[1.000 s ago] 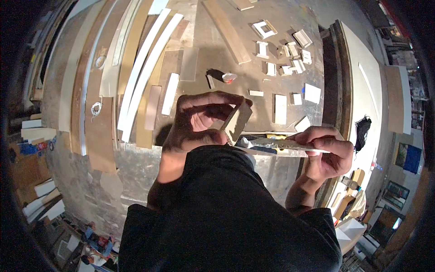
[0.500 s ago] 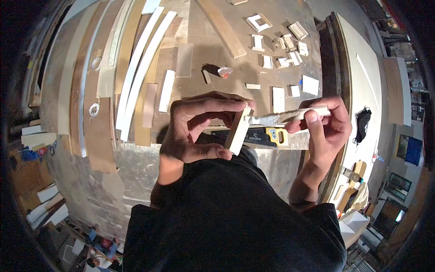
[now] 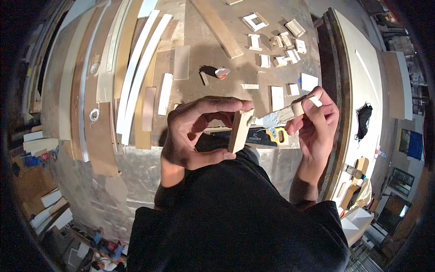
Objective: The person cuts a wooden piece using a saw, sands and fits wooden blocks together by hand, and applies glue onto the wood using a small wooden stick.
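My left hand [image 3: 183, 133] pinches a small wooden block [image 3: 239, 135] by its two ends, thumb below and fingertips on top. My right hand [image 3: 318, 122] grips a flat wooden stick [image 3: 286, 114] between thumb and fingers. White paste, like glue, coats the stick's left end, which meets or nearly meets the block's upper right side; exact contact is hard to tell. Beneath the stick, partly covered, lies a handsaw [image 3: 278, 136] with a yellow and black handle. Farther back on the workbench [image 3: 204, 41] stands a small container [image 3: 222, 73] with white stuff on top.
Several small assembled wooden pieces [image 3: 255, 21] sit at the back right of the bench. Long white strips [image 3: 145, 72] and boards [image 3: 106, 131] lie on the left. To the right is another pale surface [image 3: 358, 68] with a black cord bundle [image 3: 363, 121].
My right hand has shifted left and slightly up, and the stick has turned so its broad, paste-covered face shows. The block, still in my left hand, shows more of its face.
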{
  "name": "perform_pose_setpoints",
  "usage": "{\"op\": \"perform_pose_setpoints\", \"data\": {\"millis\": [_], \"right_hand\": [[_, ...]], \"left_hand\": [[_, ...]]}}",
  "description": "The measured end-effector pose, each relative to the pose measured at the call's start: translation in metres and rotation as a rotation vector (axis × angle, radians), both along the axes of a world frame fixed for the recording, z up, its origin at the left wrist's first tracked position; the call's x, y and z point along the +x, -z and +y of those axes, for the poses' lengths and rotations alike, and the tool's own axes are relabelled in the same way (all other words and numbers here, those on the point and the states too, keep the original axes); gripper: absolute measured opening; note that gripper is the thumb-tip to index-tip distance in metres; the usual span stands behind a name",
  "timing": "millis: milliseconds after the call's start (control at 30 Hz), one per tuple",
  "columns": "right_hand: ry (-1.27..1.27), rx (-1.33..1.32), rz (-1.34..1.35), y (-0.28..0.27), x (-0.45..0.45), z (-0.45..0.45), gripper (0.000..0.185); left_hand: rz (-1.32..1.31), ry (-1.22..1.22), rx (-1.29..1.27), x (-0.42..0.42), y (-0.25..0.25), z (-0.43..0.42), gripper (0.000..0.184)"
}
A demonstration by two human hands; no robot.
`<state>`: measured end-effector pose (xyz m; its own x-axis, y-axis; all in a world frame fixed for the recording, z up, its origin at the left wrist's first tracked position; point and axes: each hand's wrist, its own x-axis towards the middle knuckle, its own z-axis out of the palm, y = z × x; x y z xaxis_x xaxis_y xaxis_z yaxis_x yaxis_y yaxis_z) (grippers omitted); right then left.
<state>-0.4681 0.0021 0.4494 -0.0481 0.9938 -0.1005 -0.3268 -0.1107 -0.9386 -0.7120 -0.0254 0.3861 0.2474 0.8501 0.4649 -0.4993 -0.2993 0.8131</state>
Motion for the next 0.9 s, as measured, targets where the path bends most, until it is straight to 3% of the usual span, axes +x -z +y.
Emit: {"op": "perform_pose_setpoints", "data": {"millis": [67, 200, 367, 467, 900], "right_hand": [[0.002, 0.014, 0.015, 0.001, 0.000, 0.003, 0.013], [0.010, 0.020, 0.024, 0.003, -0.001, 0.005, 0.014], [0.027, 0.098, 0.005, 0.004, -0.002, 0.003, 0.016], [0.007, 0.143, -0.024, 0.004, -0.003, 0.001, 0.016], [-0.003, 0.109, 0.030, 0.007, -0.003, -0.001, 0.019]], "left_hand": [[0.074, -0.003, -0.014, -0.002, -0.002, 0.000, 0.083], [0.085, -0.002, -0.028, -0.004, -0.002, 0.000, 0.083], [-0.021, 0.023, -0.061, -0.003, 0.005, 0.001, 0.086], [-0.039, 0.026, -0.025, -0.003, 0.008, 0.003, 0.079], [-0.116, 0.006, -0.059, 0.000, 0.019, 0.002, 0.082]]}}
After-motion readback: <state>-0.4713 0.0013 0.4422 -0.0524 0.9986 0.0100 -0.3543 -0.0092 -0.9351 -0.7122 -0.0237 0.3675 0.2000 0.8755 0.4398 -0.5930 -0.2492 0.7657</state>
